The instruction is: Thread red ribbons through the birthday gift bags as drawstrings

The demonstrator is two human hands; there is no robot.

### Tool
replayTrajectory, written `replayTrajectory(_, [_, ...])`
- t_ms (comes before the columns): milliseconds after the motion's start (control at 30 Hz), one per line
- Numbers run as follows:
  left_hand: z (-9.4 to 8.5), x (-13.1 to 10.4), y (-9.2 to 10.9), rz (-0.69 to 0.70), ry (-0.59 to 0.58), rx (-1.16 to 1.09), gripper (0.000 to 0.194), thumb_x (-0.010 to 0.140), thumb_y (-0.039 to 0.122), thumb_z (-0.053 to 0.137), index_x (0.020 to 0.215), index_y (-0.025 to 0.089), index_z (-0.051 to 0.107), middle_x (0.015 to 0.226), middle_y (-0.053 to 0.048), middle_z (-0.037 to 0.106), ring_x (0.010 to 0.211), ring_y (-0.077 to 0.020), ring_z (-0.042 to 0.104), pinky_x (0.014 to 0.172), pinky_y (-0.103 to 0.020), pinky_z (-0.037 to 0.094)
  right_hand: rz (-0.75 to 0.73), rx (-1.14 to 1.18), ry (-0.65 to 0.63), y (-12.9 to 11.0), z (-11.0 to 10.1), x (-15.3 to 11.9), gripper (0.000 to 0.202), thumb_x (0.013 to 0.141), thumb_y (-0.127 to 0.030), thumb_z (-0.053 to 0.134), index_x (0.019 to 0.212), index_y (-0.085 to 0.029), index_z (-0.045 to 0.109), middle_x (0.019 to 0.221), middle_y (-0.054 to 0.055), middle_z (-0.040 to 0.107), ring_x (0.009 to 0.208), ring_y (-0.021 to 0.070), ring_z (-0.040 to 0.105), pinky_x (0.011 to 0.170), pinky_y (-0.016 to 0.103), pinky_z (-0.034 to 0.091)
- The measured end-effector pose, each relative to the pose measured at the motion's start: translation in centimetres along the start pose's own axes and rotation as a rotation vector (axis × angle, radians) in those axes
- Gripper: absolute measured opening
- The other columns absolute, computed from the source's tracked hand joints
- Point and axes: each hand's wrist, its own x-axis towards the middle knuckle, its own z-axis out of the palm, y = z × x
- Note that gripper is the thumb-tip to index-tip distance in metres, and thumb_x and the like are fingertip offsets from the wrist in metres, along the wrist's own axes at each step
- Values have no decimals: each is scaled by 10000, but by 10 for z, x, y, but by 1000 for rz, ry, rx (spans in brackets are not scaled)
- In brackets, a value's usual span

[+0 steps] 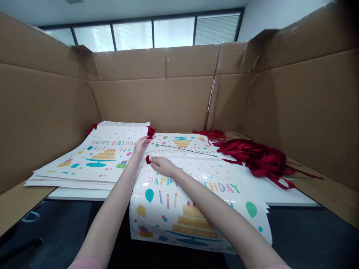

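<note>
"What fills most of the view?"

"Cardboard walls (pixel 148 93), standing around the table (pixel 331 196)."

"Which part looks done?"

"The stack (pixel 102 149) on the left, I judge: its top sheet shows red ribbon at both upper corners."

"And the one in work?"

"The front sheet (pixel 193 224), at the table's near edge with its lower part hanging over. It looks part done. More edges show beneath its right side, so others probably remain."

"Is there ribbon left?"

"Plenty: a loose heap (pixel 258 155) on the right, with thin red cords (pixel 214 134) behind it."

"The hands?"

"The left hand (pixel 142 145) seems to pinch one end of a thin dark rod (pixel 183 149) between thumb and fingertips. The right hand (pixel 162 165) lies flat on the front sheet, fingers close together."

"Anything smaller?"

"A red tuft (pixel 148 160) at that sheet's upper left corner, just beside the right fingertips. Whether ribbon runs right through, I cannot tell."
</note>
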Motion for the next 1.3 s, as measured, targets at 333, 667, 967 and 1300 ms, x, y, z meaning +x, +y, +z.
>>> replayTrajectory(333, [-13,-7,-19,-90,-1,528,126,561,222,633,457,199,567,654,-102,655,1045,-371,499,905,-432,329,7,10,1,3,2,0,382,911,-284,388,1247,-188,544,1261,72,561,1169,198,502,988,320,365])
replayTrajectory(667, [-12,-5,-23,-69,1,621,217,510,229,711,393,192,531,682,-114,650,1096,-449,414,971,-557,161,-2,11,-6,6,5,1,366,896,-278,399,1199,-222,597,1237,41,584,1209,196,475,1006,341,365])
replayTrajectory(967, [-14,-6,-17,-128,-77,598,164,583,262,656,454,197,579,556,-73,599,953,-359,534,910,-484,270,-9,15,-6,5,4,0,356,901,-276,395,1187,-217,599,1239,47,581,1176,196,499,997,338,367])
replayTrajectory(1300, [-16,-3,-20,-123,-105,501,67,639,215,582,620,178,634,684,-55,671,847,-268,594,819,-389,400,-3,21,-10,4,3,0,352,899,-266,400,1189,-220,594,1231,49,585,1176,191,498,1003,336,359])
